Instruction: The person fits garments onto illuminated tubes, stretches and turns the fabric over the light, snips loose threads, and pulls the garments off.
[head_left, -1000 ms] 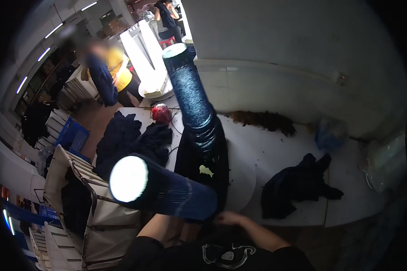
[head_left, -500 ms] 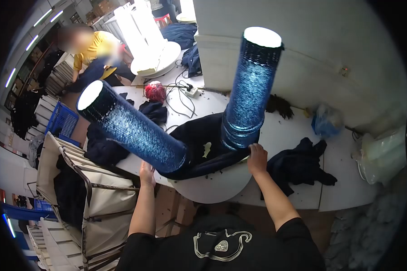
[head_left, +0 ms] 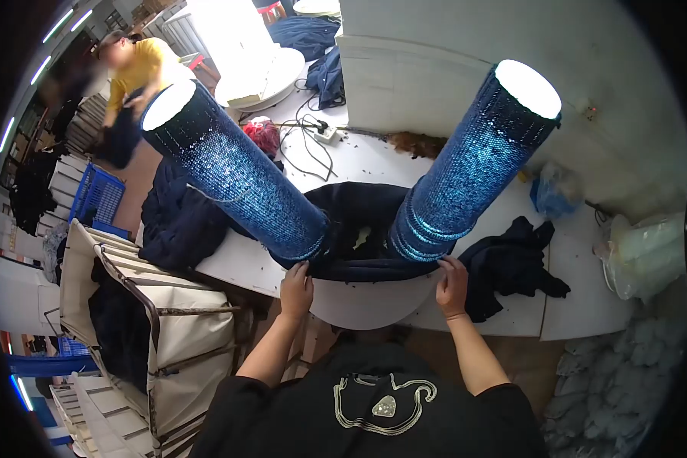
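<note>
Two lit tubes rise from a round white base, each with dark blue knitted fabric stretched over it: a left tube (head_left: 240, 179) and a right tube (head_left: 473, 164). Between them the dark garment (head_left: 359, 267) hangs around their lower ends, with a small pale patch inside. My left hand (head_left: 296, 290) pinches the garment's near edge below the left tube. At the foot of the right tube, my right hand (head_left: 452, 286) grips the same edge, its fingers bent against the fabric.
Dark garments lie on the white table (head_left: 572, 305) to the right and left. A red bundle (head_left: 261, 137), cables and a power strip (head_left: 325, 134) are behind. A cloth-lined cart (head_left: 183, 328) stands left. Beyond it, a person in yellow (head_left: 141, 69) holds dark fabric.
Both tubes have swung round to stand left and right, spread apart. My hands have come to the garment's near edge, the left one moving inward. The person in yellow has shifted.
</note>
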Motion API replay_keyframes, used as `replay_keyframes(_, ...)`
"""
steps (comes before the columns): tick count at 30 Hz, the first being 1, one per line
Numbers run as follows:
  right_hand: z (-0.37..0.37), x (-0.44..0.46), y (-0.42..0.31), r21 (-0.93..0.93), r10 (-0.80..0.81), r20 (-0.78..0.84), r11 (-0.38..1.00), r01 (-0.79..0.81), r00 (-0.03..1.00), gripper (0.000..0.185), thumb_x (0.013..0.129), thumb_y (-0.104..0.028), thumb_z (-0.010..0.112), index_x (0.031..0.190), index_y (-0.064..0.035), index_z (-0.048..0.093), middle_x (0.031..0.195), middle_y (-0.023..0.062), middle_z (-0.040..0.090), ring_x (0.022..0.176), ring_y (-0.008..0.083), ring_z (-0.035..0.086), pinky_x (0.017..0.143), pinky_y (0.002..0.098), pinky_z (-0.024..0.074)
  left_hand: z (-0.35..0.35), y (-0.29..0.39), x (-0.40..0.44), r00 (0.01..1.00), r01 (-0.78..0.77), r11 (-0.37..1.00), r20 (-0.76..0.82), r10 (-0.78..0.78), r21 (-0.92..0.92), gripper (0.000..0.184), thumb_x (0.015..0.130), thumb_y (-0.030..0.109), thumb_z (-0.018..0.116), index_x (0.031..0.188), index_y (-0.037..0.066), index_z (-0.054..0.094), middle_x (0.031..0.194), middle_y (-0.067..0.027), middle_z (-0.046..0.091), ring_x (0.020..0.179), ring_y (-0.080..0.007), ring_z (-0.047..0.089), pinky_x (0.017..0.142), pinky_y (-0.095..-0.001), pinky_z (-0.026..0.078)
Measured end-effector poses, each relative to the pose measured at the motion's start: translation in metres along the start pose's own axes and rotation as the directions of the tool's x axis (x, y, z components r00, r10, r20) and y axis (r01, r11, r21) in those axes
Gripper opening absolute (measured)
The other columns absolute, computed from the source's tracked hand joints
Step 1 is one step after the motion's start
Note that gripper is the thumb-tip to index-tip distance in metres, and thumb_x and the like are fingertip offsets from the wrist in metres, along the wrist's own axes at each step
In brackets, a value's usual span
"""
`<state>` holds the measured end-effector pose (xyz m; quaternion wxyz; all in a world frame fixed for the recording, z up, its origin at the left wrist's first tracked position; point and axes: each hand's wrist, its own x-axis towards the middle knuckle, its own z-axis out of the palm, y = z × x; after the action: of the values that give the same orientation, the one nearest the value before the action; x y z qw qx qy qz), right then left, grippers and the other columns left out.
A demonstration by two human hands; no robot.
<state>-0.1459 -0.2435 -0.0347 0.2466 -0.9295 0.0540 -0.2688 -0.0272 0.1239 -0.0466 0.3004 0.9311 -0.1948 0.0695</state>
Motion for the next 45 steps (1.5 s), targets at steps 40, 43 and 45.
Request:
replay_keyframes(40, -0.105, 0.136, -0.092, -0.011, 0.022, -0.603, 0.999, -0.036, 0.798, 0.015, 0.073, -0.005, 0.071, 0.083, -0.0045, 0.06, 0.095, 0.0085, 0.062, 0.095, 0.0284, 0.057, 0.087, 0.0399, 0.0429, -0.125, -0.027, 0.12, 0.967, -0.043, 0.992, -0.256, 0.012, -0.114, 0.011, 0.079, 0.009, 0.064, 0.081, 0.002, 0.055, 0.066, -0.0147, 0.061, 0.063, -0.0318, 0.063, 0.06, -0.041, 0.049)
replay_keyframes(43, -0.106, 0.143, -0.09, -0.038, -0.005, -0.642, 0.999, -0.025, 0.767, 0.015, 0.07, -0.002, 0.07, 0.08, -0.0042, 0.058, 0.09, 0.009, 0.061, 0.088, 0.0281, 0.058, 0.081, 0.0395, 0.0446, -0.125, -0.027, 0.125, 0.961, -0.045, 0.992, -0.275, 0.01, -0.122, 0.01, 0.079, 0.006, 0.061, 0.076, 0.002, 0.052, 0.065, -0.0161, 0.058, 0.061, -0.0339, 0.061, 0.06, -0.0421, 0.048)
replay_keyframes(45, -0.115, 0.153, -0.091, -0.033, -0.019, -0.636, 0.999, -0.002, 0.772, 0.016, 0.069, 0.0, 0.069, 0.08, -0.0035, 0.058, 0.088, 0.0098, 0.061, 0.084, 0.028, 0.059, 0.078, 0.0384, 0.0457, -0.137, -0.019, 0.129, 0.964, -0.049, 0.99, -0.264, 0.012, -0.132, 0.008, 0.079, 0.006, 0.057, 0.076, 0.001, 0.053, 0.064, -0.0174, 0.056, 0.06, -0.0329, 0.059, 0.059, -0.0402, 0.047)
